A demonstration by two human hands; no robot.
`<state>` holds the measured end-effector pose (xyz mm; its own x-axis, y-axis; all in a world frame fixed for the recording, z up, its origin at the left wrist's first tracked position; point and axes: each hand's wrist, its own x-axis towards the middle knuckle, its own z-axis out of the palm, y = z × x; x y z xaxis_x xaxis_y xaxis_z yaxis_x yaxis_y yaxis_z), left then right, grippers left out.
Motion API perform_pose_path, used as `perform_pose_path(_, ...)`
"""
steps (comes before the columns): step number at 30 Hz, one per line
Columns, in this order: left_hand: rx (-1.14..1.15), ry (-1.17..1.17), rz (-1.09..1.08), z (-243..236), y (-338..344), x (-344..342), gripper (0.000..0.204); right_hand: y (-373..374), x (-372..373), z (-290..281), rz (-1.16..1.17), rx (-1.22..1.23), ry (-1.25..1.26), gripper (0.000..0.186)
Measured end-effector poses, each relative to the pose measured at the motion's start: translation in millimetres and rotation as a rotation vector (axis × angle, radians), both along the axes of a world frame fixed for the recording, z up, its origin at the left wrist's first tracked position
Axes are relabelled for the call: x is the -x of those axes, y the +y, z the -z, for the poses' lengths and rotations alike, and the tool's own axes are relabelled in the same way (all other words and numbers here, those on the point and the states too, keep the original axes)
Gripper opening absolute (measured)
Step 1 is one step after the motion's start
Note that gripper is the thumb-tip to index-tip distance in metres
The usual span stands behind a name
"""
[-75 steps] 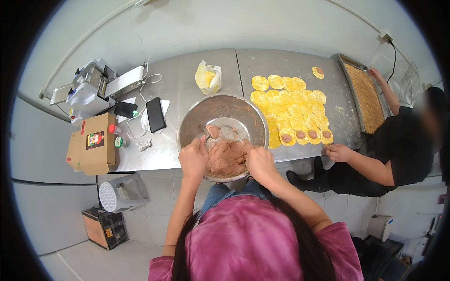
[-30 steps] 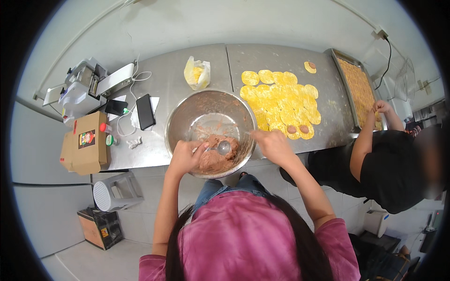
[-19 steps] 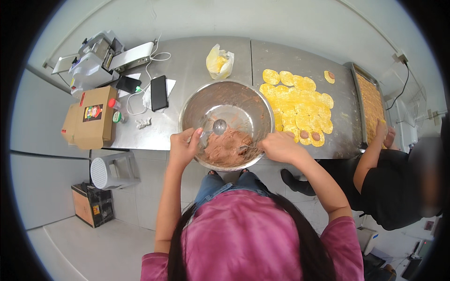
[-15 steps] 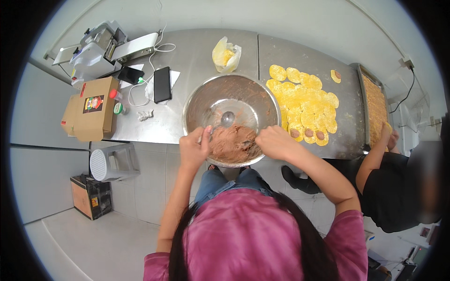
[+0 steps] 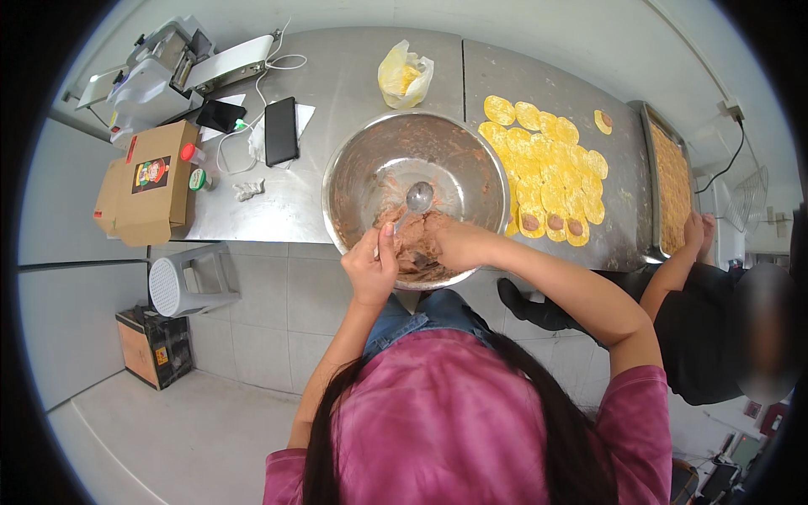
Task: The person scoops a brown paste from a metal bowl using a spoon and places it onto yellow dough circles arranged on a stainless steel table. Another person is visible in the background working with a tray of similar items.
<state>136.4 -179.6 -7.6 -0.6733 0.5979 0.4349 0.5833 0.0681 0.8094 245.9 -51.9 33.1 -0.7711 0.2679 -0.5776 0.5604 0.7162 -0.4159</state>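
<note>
A shiny silver round-headed spoon [image 5: 419, 197] slants over a wide, round stainless-steel bowl [image 5: 459, 151], its long axis aiming head-first toward the far rim and slightly right. The left hand [image 5: 370, 261] pinches its handle beside reddish-brown minced filling [image 5: 414, 237]; the right hand [image 5: 463, 246] dips into the bowl, grip impossible to tell. Left of the bowl, a brown cardboard box [image 5: 160, 210] carries a dark, colourfully printed label [image 5: 151, 175].

From my station I read the bowl [image 5: 358, 160] as smooth metal, glossy inside with smears of paste [image 5: 411, 239]. The paste looks moist and rough. The spoon [image 5: 419, 198] is shiny; I cannot confirm metal or clear plastic. Table [image 5: 353, 76]: dull metal. Bag [image 5: 417, 89]: thin, crinkled plastic. Box [image 5: 164, 210]: matt cardboard. Shirt [image 5: 438, 412]: matt cloth.
</note>
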Motion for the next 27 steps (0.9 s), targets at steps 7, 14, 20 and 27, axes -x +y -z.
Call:
perform_pose_path(7, -0.12, -0.245, -0.133, -19.9, 0.2, 19.1, 0.029, 11.0, -6.3, -20.2, 0.055, -0.004, 0.026, 0.02)
perform_pose_path(14, -0.052, -0.125, -0.068, -3.6, 3.3, 18.0, 0.029, -25.6, -2.3, -21.1, -0.156, -0.199, -0.04, 0.021)
perform_pose_path(20, -0.05, -0.1, -0.067, -1.6, 4.7, 16.0, 0.029, -14.1, -2.0, -13.7, -0.077, -0.038, -0.074, 0.024)
perform_pose_path(27, -0.059, -0.124, -0.083, -2.5, 5.1, 17.8, 0.029, 12.3, -10.1, -24.7, 0.024, 0.018, -0.065, 0.019)
